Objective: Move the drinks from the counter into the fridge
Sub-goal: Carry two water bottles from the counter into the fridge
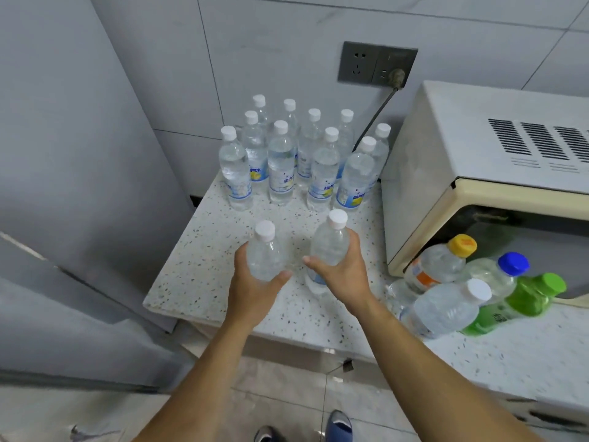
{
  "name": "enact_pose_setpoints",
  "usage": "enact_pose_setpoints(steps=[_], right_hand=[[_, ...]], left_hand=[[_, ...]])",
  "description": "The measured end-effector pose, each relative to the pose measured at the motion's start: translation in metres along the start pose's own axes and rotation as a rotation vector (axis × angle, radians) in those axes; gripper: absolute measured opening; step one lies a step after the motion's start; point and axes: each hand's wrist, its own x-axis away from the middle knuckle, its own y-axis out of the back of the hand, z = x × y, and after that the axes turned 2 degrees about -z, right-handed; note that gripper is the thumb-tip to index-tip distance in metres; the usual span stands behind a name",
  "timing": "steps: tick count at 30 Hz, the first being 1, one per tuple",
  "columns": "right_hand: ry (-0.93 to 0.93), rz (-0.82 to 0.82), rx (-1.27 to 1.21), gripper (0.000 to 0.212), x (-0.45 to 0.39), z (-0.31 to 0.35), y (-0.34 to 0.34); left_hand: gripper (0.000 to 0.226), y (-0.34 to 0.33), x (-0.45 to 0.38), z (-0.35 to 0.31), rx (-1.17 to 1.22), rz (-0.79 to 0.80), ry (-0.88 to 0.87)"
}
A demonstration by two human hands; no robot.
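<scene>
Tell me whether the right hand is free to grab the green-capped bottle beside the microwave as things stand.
Probably not yet. The right hand already grips a clear bottle, so it has no free fingers. The green-capped bottle itself lies unblocked on the counter, close to that side.

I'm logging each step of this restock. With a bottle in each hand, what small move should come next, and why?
Probably lift both clear and turn left toward the fridge. The left hand and right hand each grip a white-capped bottle, and the fridge looks closed.
</scene>
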Motion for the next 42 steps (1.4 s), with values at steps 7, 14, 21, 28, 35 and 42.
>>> enact_pose_setpoints(steps=[7, 14, 21, 28, 35, 42], right_hand=[[-0.048, -0.042, 0.057, 0.071, 0.014, -0.014, -0.01], [0.021, 0.115, 0.096, 0.069, 0.072, -0.02, 0.003], [-0.22, 0.13, -0.23, 0.058, 0.151, -0.053, 0.059], [-0.667, 0.278, -0.579, 0.064, 0.213, -0.094, 0.08], [-0.81, 0.587, -0.532, 0.07, 0.269, -0.108, 0.039], [-0.778, 0.901, -0.34, 0.081, 0.331, -0.089, -0.041]], left_hand=[[0.071, -0.013, 0.005, 0.037, 0.084, -0.048, 0.111], [0.076, 0.0, 0.045, 0.041, 0.091, 0.057, 0.044], [0.061, 0.005, 0.148, 0.063, 0.259, 0.064, 0.146], [0.053, 0.011, 0.269, 0.104, 0.617, 0.009, 0.551], [0.043, 0.051, 0.364, 0.107, 0.854, -0.217, 0.791], [0.052, 0.111, 0.424, 0.126, 1.012, -0.416, 0.821]])
